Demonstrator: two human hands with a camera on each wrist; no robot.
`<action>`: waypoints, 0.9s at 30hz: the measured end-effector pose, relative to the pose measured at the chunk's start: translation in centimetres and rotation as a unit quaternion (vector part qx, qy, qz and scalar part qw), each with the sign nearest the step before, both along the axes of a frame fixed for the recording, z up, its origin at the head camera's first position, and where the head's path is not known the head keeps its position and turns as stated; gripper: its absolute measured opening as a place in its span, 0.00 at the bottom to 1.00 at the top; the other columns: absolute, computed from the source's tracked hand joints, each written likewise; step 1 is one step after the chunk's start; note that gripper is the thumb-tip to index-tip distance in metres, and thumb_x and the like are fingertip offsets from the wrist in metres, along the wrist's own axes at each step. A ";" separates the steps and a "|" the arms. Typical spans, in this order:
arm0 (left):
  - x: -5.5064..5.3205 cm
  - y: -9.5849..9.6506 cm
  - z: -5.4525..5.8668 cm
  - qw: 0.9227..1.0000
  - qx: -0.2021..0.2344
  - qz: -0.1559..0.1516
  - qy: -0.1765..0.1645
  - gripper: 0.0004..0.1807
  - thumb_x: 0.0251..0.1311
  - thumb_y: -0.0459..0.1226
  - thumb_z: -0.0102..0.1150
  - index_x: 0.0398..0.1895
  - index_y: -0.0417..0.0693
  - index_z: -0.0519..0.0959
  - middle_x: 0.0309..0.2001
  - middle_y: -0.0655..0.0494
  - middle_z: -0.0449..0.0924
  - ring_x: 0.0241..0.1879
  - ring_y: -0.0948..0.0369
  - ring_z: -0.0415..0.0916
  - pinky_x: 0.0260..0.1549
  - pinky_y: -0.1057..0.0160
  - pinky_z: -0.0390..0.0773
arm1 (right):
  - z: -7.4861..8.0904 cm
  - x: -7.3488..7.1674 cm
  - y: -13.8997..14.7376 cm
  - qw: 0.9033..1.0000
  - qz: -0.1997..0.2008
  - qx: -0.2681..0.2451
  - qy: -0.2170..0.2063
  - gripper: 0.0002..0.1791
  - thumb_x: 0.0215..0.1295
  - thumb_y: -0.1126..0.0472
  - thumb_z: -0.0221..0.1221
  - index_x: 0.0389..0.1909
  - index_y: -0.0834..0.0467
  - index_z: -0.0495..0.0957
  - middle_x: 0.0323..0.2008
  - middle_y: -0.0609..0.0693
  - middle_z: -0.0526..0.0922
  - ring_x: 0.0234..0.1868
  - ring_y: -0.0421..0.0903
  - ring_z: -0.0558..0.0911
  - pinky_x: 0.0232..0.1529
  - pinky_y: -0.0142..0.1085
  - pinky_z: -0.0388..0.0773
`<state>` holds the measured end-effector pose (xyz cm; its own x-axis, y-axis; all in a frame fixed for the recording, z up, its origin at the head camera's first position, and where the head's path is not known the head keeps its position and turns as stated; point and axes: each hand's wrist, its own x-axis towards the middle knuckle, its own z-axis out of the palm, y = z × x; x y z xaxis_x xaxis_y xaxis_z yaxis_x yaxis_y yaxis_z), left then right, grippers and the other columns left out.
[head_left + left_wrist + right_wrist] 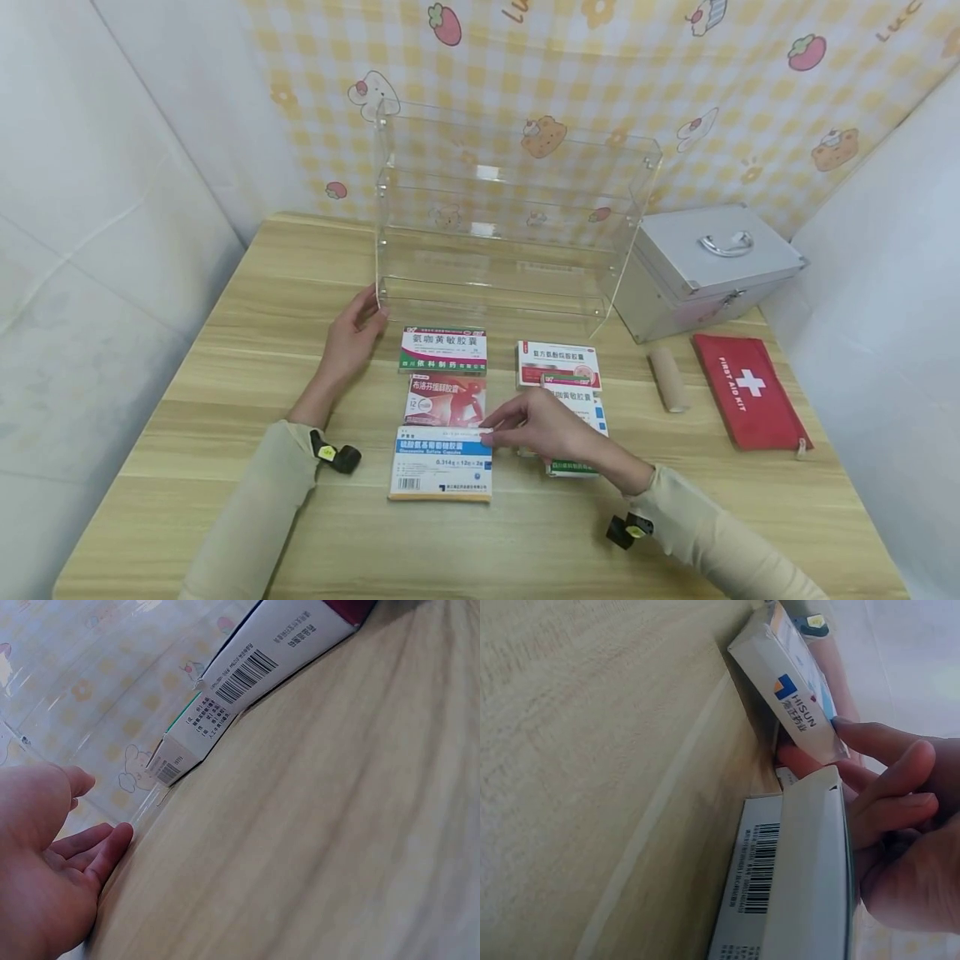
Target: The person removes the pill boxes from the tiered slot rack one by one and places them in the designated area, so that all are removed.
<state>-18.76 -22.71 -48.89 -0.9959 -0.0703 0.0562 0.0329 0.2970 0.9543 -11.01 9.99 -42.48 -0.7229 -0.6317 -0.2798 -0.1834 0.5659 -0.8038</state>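
My right hand (536, 425) pinches the upper right corner of a white and blue medicine box (441, 471), the nearest of the left column. In the right wrist view this box (799, 697) is tilted, its HISUN end towards the camera. Above it in the column are a red medicine box (446, 400) and a white, green and purple one (442, 348). My left hand (354, 337) holds the lower left corner of a clear acrylic display rack (487, 287). The left wrist view shows its bent fingers (97, 855) at the rack's edge; their exact contact is partly hidden.
More medicine boxes (557, 363) lie in a right column, partly behind my right forearm. Farther right are a beige bandage roll (667, 381), a red first aid pouch (750, 396) and a silver case (712, 262). A checked curtain (465, 75) hangs behind the rack.
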 end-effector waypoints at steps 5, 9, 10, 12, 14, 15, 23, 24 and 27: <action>0.0 0.0 0.0 1.000 0.010 -0.002 -0.001 0.29 0.72 0.43 0.53 0.74 0.61 0.61 0.68 0.50 0.67 0.65 0.53 0.65 0.56 0.54 0.77 | 0.2 0.0 -0.1 1.000 0.010 0.006 0.012 0.12 0.58 0.50 0.70 0.42 0.46 0.87 0.32 0.35 0.86 0.18 0.39 0.73 0.17 0.27 0.63; -0.1 0.0 -0.1 1.000 0.012 -0.001 0.002 0.29 0.72 0.43 0.52 0.74 0.61 0.61 0.68 0.50 0.67 0.65 0.53 0.66 0.55 0.54 0.78 | 0.2 0.2 -0.1 1.000 0.013 0.000 0.010 0.12 0.59 0.51 0.70 0.42 0.48 0.86 0.31 0.38 0.86 0.24 0.43 0.81 0.17 0.29 0.69; -0.1 0.0 -0.1 1.000 0.011 0.000 0.002 0.28 0.72 0.43 0.52 0.74 0.61 0.61 0.68 0.50 0.67 0.65 0.53 0.67 0.54 0.55 0.78 | 0.2 0.2 -0.1 1.000 0.012 -0.001 0.009 0.12 0.59 0.51 0.70 0.42 0.48 0.86 0.31 0.38 0.86 0.25 0.44 0.82 0.17 0.29 0.70; -0.2 0.0 -0.1 1.000 0.011 0.003 0.003 0.28 0.72 0.44 0.52 0.74 0.62 0.61 0.68 0.50 0.67 0.64 0.54 0.67 0.54 0.56 0.78 | 0.1 0.3 -0.2 1.000 0.011 -0.001 0.010 0.11 0.59 0.51 0.69 0.42 0.48 0.86 0.30 0.39 0.86 0.24 0.45 0.82 0.17 0.30 0.71; -0.1 0.0 -0.2 1.000 0.013 0.004 0.004 0.28 0.72 0.43 0.52 0.74 0.62 0.61 0.68 0.50 0.67 0.64 0.53 0.67 0.54 0.56 0.78 | -0.2 0.3 -0.2 1.000 0.010 -0.001 0.016 0.11 0.59 0.52 0.69 0.42 0.49 0.86 0.30 0.39 0.86 0.24 0.44 0.82 0.18 0.30 0.72; -0.1 0.0 -0.2 1.000 0.011 0.003 0.005 0.28 0.72 0.44 0.52 0.74 0.61 0.61 0.68 0.49 0.67 0.64 0.53 0.67 0.54 0.56 0.78 | -0.2 0.4 -0.3 1.000 0.010 0.000 0.019 0.11 0.59 0.52 0.70 0.42 0.49 0.86 0.30 0.39 0.86 0.24 0.43 0.82 0.19 0.30 0.72; -0.1 0.0 -0.3 1.000 0.009 0.004 0.003 0.28 0.72 0.44 0.52 0.73 0.62 0.62 0.67 0.51 0.68 0.64 0.54 0.67 0.53 0.56 0.79 | -0.6 0.8 -0.5 0.999 0.000 0.021 0.046 0.11 0.56 0.53 0.71 0.40 0.51 0.88 0.29 0.37 0.86 0.25 0.38 0.80 0.21 0.30 0.73; -0.1 0.0 -0.3 1.000 0.008 0.003 0.003 0.28 0.72 0.44 0.52 0.73 0.62 0.62 0.67 0.51 0.68 0.64 0.54 0.67 0.53 0.56 0.79 | -0.6 0.8 -0.5 0.999 -0.001 0.024 0.047 0.11 0.56 0.53 0.71 0.40 0.51 0.88 0.29 0.36 0.86 0.25 0.38 0.80 0.21 0.30 0.73; -0.2 0.0 -0.3 1.000 0.009 0.001 0.002 0.28 0.72 0.44 0.52 0.74 0.63 0.62 0.67 0.50 0.68 0.64 0.54 0.67 0.53 0.55 0.79 | -0.7 1.0 -0.6 0.998 -0.002 0.030 0.051 0.10 0.56 0.54 0.71 0.39 0.51 0.88 0.28 0.36 0.85 0.25 0.38 0.80 0.21 0.29 0.72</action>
